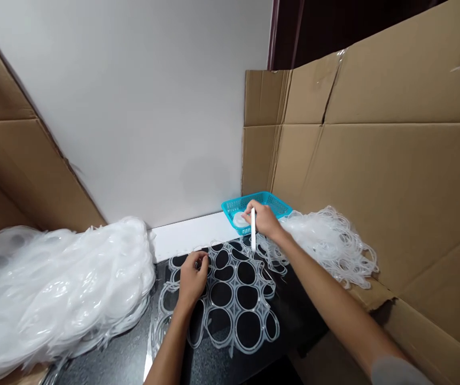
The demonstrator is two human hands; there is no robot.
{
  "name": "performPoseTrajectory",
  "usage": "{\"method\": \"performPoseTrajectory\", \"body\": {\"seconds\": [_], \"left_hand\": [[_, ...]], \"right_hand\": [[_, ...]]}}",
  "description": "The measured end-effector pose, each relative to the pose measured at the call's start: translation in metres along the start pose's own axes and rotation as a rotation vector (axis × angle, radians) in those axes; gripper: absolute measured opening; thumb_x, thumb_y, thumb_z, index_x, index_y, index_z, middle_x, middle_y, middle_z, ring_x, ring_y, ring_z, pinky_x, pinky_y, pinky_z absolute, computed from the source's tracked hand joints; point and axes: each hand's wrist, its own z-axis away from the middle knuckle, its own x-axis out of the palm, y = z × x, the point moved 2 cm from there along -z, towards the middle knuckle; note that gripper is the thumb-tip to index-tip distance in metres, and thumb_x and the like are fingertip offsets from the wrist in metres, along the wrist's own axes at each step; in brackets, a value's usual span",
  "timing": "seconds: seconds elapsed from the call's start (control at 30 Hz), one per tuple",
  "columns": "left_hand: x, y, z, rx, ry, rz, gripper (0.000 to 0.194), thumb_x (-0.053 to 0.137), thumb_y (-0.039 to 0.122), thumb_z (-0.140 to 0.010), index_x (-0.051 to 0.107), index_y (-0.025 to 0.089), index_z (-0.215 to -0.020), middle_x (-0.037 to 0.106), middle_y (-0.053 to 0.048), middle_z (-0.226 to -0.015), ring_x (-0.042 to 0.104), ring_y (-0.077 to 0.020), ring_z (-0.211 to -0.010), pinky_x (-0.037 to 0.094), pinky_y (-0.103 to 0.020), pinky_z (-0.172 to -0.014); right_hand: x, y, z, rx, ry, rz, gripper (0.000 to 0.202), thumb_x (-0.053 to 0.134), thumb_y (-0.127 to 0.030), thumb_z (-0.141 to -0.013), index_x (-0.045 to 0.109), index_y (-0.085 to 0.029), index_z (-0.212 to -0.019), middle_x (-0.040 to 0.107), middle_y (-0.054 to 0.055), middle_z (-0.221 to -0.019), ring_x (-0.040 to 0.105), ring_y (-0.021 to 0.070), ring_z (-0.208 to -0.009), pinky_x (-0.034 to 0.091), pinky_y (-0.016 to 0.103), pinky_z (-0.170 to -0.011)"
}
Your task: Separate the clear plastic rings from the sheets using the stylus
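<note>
A sheet of clear, rubbery rings, joined in rows with open round holes, lies on the dark countertop. My left hand rests over its left part, fingers curled inward with the thumb near the index finger; whatever they pinch is hidden. My right hand is closed around a slim white stick-like tool, which points down toward the sheet's far edge. That hand is above the front of a blue plastic basket. Inside the basket, beside my right fingertips, is a translucent round piece.
On the left is a large heap of glossy translucent sheets. Loose clear ring strips are piled on the right. Cardboard panels stand on both sides, with a pale wall behind. A white strip runs along the counter's back.
</note>
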Motion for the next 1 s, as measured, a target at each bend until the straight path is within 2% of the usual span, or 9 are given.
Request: {"method": "performPoseTrajectory", "body": {"seconds": [0.07,0.13,0.27,0.4,0.53,0.67,0.77,1.0], "left_hand": [[0.003,-0.001,0.0,0.03,-0.041,-0.028,0.024,0.06,0.043,-0.087,0.073,0.023,-0.084,0.075,-0.006,-0.085,0.067,-0.0246,-0.083,0.051,-0.037,-0.08],[0.005,-0.002,0.0,0.044,-0.081,-0.046,0.022,0.059,0.04,-0.088,0.073,0.023,-0.086,0.075,-0.005,-0.086,0.068,-0.0247,-0.082,0.051,-0.037,-0.079],[0.007,-0.004,0.0,0.045,-0.135,-0.066,0.022,0.057,0.037,-0.09,0.073,0.022,-0.091,0.078,-0.006,-0.089,0.071,-0.0254,-0.084,0.052,-0.038,-0.078],[0.008,-0.005,0.001,0.052,-0.164,-0.09,0.022,0.056,0.035,-0.09,0.073,0.022,-0.09,0.078,-0.007,-0.088,0.072,-0.0256,-0.083,0.052,-0.038,-0.078],[0.008,-0.005,0.003,0.063,-0.176,-0.114,0.023,0.053,0.034,-0.092,0.073,0.022,-0.094,0.078,-0.007,-0.092,0.071,-0.0243,-0.084,0.051,-0.037,-0.079],[0.008,-0.004,0.004,0.083,-0.204,-0.136,0.022,0.052,0.033,-0.092,0.072,0.022,-0.092,0.077,-0.006,-0.092,0.069,-0.0234,-0.083,0.05,-0.036,-0.078],[0.008,-0.003,0.004,0.088,-0.219,-0.153,0.023,0.051,0.033,-0.092,0.071,0.021,-0.092,0.076,-0.007,-0.091,0.068,-0.0234,-0.082,0.049,-0.036,-0.077],[0.008,0.0,0.005,0.123,-0.258,-0.186,0.021,0.05,0.03,-0.09,0.069,0.022,-0.088,0.073,-0.007,-0.086,0.066,-0.024,-0.081,0.047,-0.037,-0.077]], "right_hand": [[-0.018,0.009,-0.022,0.022,0.005,0.103,0.016,0.07,-0.026,-0.082,0.055,-0.023,-0.077,0.066,-0.002,-0.067,0.057,0.0161,-0.061,0.038,0.026,-0.06],[-0.025,0.015,-0.039,0.025,-0.053,0.169,0.018,0.07,-0.024,-0.082,0.053,-0.023,-0.075,0.068,-0.001,-0.07,0.058,0.0161,-0.063,0.038,0.026,-0.062],[-0.012,0.024,-0.056,0.053,-0.213,0.174,0.02,0.073,-0.02,-0.078,0.053,-0.022,-0.074,0.075,0.002,-0.08,0.065,0.0171,-0.073,0.042,0.025,-0.066],[0.008,0.041,-0.065,0.142,-0.226,0.152,0.024,0.077,-0.021,-0.074,0.053,-0.022,-0.072,0.075,0.002,-0.079,0.067,0.0175,-0.075,0.044,0.024,-0.064],[0.019,0.06,-0.067,0.216,-0.193,0.188,0.024,0.075,-0.02,-0.072,0.051,-0.021,-0.071,0.071,0.001,-0.071,0.064,0.0157,-0.068,0.043,0.023,-0.061],[0.024,0.069,-0.063,0.24,-0.179,0.232,0.021,0.074,-0.02,-0.073,0.053,-0.02,-0.072,0.07,0.002,-0.075,0.06,0.0154,-0.067,0.041,0.025,-0.061],[0.022,0.069,-0.059,0.223,-0.198,0.273,0.021,0.074,-0.018,-0.073,0.053,-0.02,-0.072,0.069,0.002,-0.076,0.059,0.0155,-0.068,0.039,0.025,-0.062],[0.012,0.059,-0.049,0.1,-0.297,0.365,0.01,0.071,-0.02,-0.086,0.062,-0.02,-0.082,0.07,0.003,-0.076,0.057,0.0163,-0.068,0.034,0.026,-0.063]]}}
